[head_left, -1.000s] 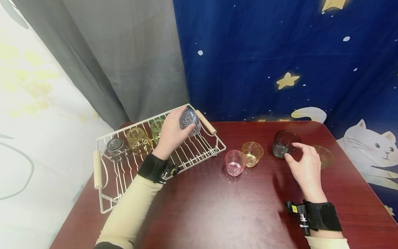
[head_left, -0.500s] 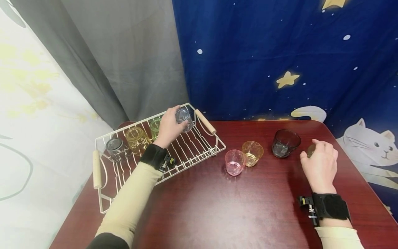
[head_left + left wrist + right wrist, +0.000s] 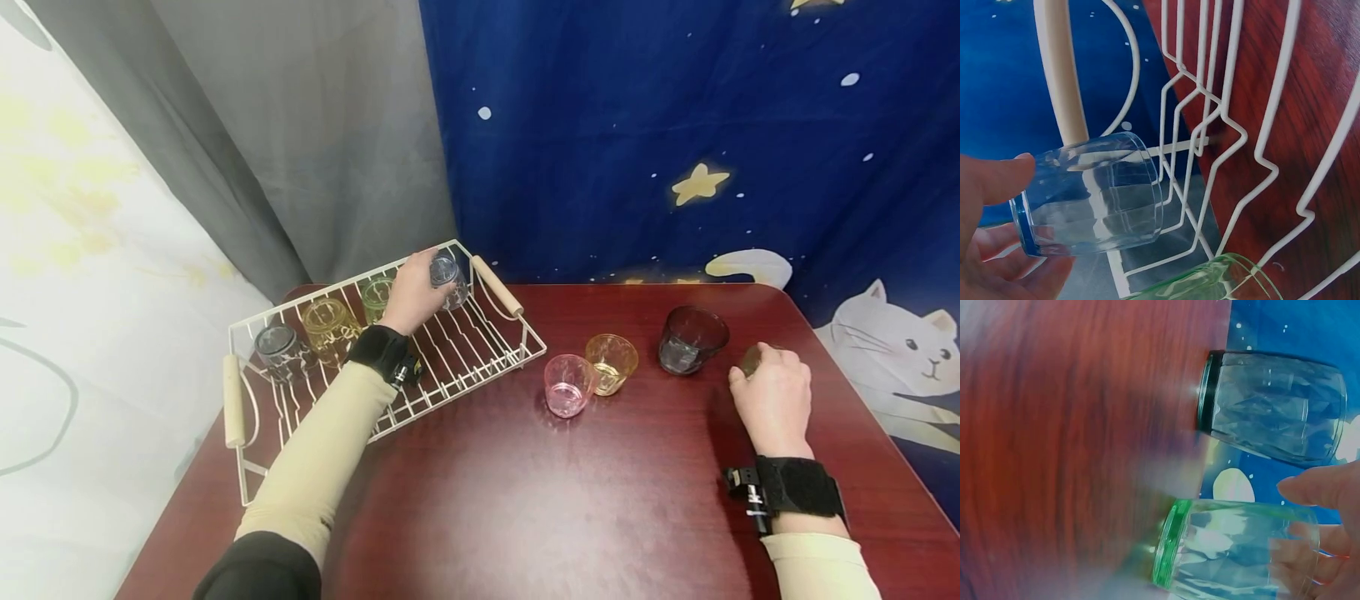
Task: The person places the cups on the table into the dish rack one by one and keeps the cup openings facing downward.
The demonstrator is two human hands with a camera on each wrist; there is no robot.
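While the left hand (image 3: 415, 293) pinches an upside-down clear glass (image 3: 1097, 194) by its base, over the far right corner of the wire rack (image 3: 498, 287), I see the right hand (image 3: 776, 400), fingers curled round the rim of a green glass (image 3: 1235, 550) on the desk (image 3: 570, 508), beside an upright dark glass (image 3: 692, 340).

Near the right edge of the table (image 3: 540, 500), the right hand (image 3: 776, 400) hides most of a green glass (image 3: 750, 360). The left sleeve (image 3: 322, 454) covers part of the front edge of the rack (image 3: 465, 389). The table's near edge is cut off.
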